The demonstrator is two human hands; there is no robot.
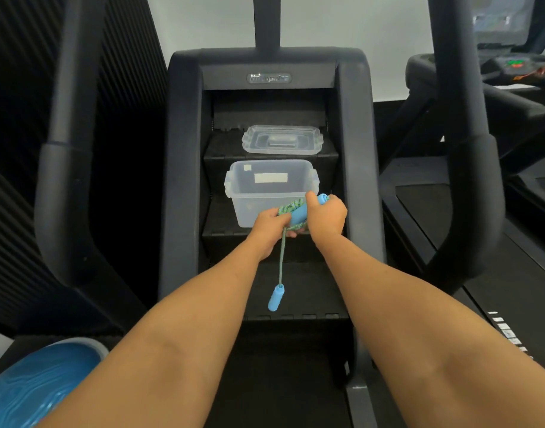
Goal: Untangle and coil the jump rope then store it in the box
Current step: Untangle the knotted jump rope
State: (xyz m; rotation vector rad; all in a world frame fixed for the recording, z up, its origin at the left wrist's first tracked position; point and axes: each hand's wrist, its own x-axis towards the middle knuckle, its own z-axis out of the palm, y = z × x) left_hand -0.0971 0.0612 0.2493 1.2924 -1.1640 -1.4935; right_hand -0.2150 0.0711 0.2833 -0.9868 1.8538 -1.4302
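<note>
Left hand: grip pinching the coiled jump rope bundle.
Loose tail with blue handle: hangs below, unwound.
Right hand: grip wrapped around the second handle, against the coil.
Box: open, just beyond, on a stair-machine step; lid farther.
Advice: keep the bundle clamped, wind the tail snugly.

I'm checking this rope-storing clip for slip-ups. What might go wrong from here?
One blue handle dangles on a loose length of rope below the left hand; it may snag on a step edge. The coil, pinched between both hands, may spring loose when the right hand lets go.
</note>
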